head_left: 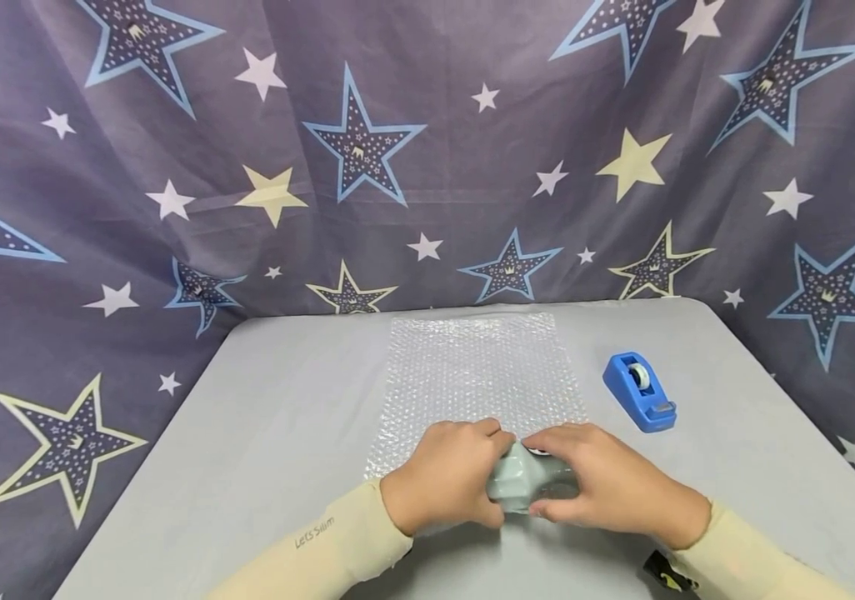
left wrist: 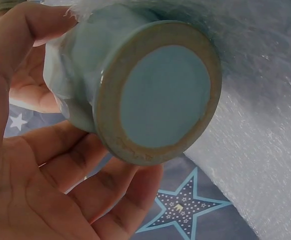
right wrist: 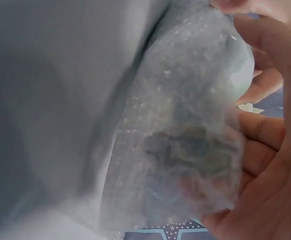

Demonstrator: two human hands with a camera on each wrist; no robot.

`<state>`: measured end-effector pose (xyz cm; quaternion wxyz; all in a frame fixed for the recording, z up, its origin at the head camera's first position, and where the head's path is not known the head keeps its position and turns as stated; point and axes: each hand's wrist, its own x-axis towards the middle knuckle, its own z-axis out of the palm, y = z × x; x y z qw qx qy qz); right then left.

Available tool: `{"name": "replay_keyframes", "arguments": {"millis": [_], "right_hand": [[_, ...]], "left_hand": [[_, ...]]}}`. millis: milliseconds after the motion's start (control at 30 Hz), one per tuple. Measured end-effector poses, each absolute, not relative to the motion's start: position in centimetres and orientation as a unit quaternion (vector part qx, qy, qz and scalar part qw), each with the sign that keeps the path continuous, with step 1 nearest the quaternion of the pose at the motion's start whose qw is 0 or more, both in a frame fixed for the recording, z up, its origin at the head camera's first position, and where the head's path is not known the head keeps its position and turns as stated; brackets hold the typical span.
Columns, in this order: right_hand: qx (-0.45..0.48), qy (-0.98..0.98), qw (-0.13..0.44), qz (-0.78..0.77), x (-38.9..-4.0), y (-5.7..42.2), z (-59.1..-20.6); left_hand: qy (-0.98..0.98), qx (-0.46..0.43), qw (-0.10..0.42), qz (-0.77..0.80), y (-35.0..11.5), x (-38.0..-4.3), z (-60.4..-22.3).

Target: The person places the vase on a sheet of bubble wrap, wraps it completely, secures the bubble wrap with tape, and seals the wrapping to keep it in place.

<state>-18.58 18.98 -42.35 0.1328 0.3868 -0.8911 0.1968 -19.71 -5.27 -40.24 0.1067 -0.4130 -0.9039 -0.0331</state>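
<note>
A pale green glazed ceramic vase (head_left: 513,479) lies on its side at the near end of the bubble wrap (head_left: 480,367). My left hand (head_left: 446,475) grips its left part, thumb on the near side and fingers over the far side. Its round foot with a brownish ring (left wrist: 110,115) faces the left wrist camera. My right hand (head_left: 615,483) holds the vase's right part between thumb and fingers. In the right wrist view, a flap of bubble wrap (right wrist: 175,100) covers much of the vase, and a dark pattern shows blurred through it.
A blue tape dispenser (head_left: 641,392) with a roll of tape stands to the right of the bubble wrap. A small black object (head_left: 670,572) shows beside the right sleeve. Behind the light grey table (head_left: 285,383) hangs a star-patterned curtain (head_left: 427,167).
</note>
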Motion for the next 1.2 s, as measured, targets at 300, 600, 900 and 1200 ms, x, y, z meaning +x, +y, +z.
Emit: {"name": "replay_keyframes", "arguments": {"millis": [300, 600, 900, 1200], "right_hand": [[0.383, -0.896, 0.160, 0.160, -18.1, 18.5, -42.6], [0.362, -0.912, 0.172, 0.090, -17.4, 17.9, -42.8], [0.362, -0.910, 0.192, 0.059, -17.2, 17.5, -42.8], [0.362, -0.910, 0.196, 0.045, -17.5, 17.3, -42.7]], "left_hand": [[-0.904, -0.416, 0.096, -0.035, -5.3, -20.0, -40.0], [-0.909, -0.409, 0.072, -0.047, -5.2, -20.4, -39.9], [-0.910, -0.407, 0.063, -0.044, -5.1, -20.5, -39.8], [-0.911, -0.405, 0.062, -0.035, -5.1, -20.6, -39.6]]}}
